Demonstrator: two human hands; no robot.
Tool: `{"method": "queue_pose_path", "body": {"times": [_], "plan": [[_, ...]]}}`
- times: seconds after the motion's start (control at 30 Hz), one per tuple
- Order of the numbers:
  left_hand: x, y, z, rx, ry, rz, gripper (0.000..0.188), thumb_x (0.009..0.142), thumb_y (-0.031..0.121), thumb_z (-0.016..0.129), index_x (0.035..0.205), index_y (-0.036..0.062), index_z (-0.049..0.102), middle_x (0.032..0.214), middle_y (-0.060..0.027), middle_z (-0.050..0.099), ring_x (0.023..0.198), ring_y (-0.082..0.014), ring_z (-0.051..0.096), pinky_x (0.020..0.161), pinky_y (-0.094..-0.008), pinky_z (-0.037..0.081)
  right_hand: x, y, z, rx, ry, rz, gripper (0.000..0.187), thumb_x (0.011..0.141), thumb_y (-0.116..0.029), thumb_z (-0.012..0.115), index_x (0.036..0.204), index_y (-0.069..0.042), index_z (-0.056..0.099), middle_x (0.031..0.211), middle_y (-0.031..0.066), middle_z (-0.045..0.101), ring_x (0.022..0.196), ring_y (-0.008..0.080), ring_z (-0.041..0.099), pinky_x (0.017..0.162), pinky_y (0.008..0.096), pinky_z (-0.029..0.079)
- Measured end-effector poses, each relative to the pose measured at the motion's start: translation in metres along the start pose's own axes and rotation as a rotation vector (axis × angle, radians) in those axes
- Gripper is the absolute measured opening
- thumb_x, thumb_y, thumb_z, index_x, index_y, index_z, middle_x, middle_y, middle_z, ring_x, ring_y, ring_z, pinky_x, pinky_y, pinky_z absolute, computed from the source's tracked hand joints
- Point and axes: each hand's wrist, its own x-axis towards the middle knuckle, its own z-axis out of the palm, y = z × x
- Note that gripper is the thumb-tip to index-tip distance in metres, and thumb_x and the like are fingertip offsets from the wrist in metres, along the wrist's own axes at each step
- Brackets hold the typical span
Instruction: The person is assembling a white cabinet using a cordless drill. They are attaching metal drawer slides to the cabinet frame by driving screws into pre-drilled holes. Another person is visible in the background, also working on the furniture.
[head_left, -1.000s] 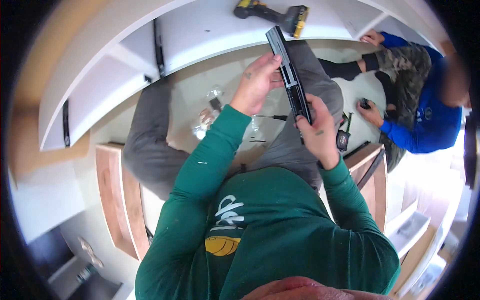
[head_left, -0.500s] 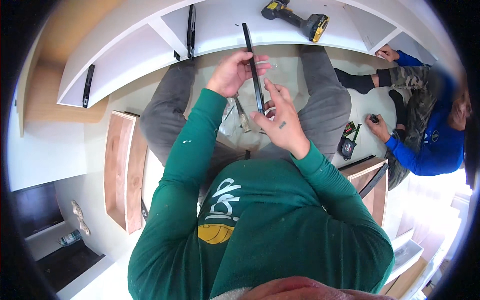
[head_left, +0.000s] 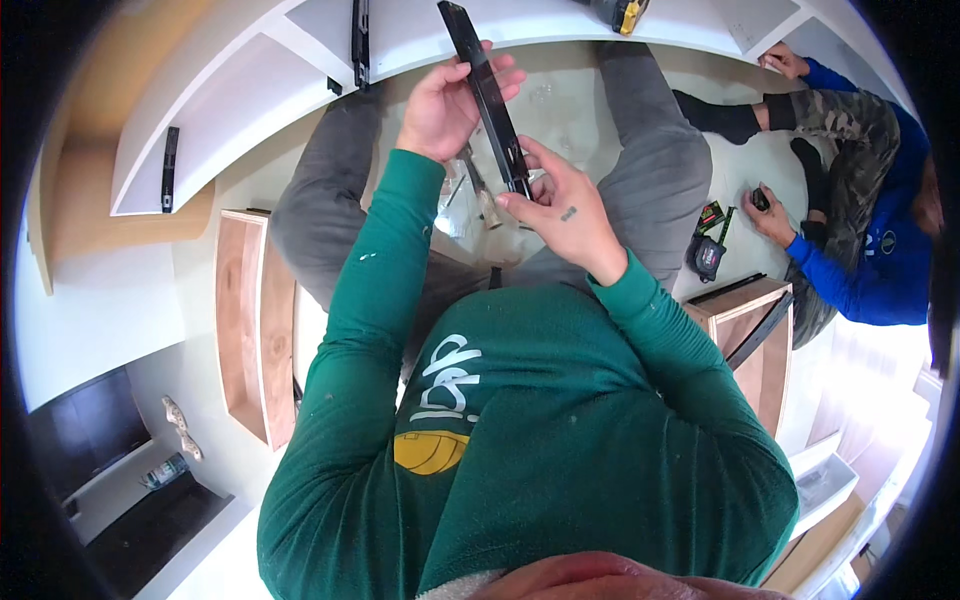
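A black drawer slide (head_left: 486, 105) slants between my hands, its upper end in front of the white cabinet. My left hand (head_left: 438, 112) grips it around the middle, thumb in front and fingertips showing past the far side. Lower down, my right hand (head_left: 570, 212) pinches the near end between thumb and fingers. Behind the slide, between my legs, a clear plastic bag (head_left: 457, 212) and a tool with a pale handle (head_left: 488, 210) lie on the floor, partly hidden.
The white cabinet (head_left: 250, 95) has slides fixed inside; a yellow-black cordless drill (head_left: 622, 14) lies there. Wooden drawers (head_left: 270, 350) (head_left: 755, 345) flank me. A tape measure (head_left: 705, 258) lies near my right knee. A person in blue (head_left: 870, 250) sits at right, holding a small dark object (head_left: 761, 199).
The slide has turned so its broad face shows, and its upper end has tipped left. Both hands keep hold of it. The whole view has shifted, leaving the drill mostly cut off.
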Motion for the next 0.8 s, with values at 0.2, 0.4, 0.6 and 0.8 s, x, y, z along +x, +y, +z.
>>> {"method": "queue_pose_path", "body": {"times": [0.2,0.4,0.6,0.8], "plan": [[0.005,0.0,-0.007,-0.06,-0.029,0.023,0.054,0.098,0.021,0.054,0.145,-0.0033,0.046,0.139,-0.0278,0.058,0.133,-0.047,0.054,0.117,-0.0542,0.043,0.001,0.011,0.0,0.018,0.088,-0.027,0.072,0.08,-0.021,0.081,0.144,0.0,0.055,0.111,0.019,0.073,0.067,0.016,0.065,0.064,0.0328,0.054],[0.007,-0.007,0.004,0.05,0.076,0.082,0.045,0.098,0.017,0.052,0.139,-0.0017,0.049,0.13,-0.0253,0.062,0.128,-0.0479,0.057,0.112,-0.0556,0.048,0.001,0.009,-0.017,0.002,0.067,0.044,0.062,0.083,-0.018,0.075,0.141,-0.002,0.059,0.11,0.0179,0.073,0.07,0.0167,0.067,0.068,0.0331,0.055],[0.008,-0.008,0.012,-0.138,-0.085,0.114,0.051,0.094,0.013,0.051,0.143,0.0011,0.044,0.13,-0.03,0.06,0.126,-0.0512,0.058,0.113,-0.058,0.046,-0.007,0.011,-0.015,-0.014,0.204,-0.058,0.058,0.082,-0.017,0.076,0.136,-0.003,0.061,0.111,0.0149,0.073,0.071,0.0161,0.068,0.069,0.0334,0.056],[0.013,-0.018,0.027,0.058,0.075,0.147,0.042,0.1,0.015,0.051,0.139,0.0004,0.047,0.127,-0.0252,0.062,0.127,-0.0477,0.058,0.113,-0.0558,0.045,-0.008,0.02,-0.023,-0.208,0.237,-0.103,0.05,0.084,-0.019,0.073,0.13,-0.004,0.065,0.096,0.0238,0.071,0.076,0.0327,0.072,0.071,0.041,0.057]]}}
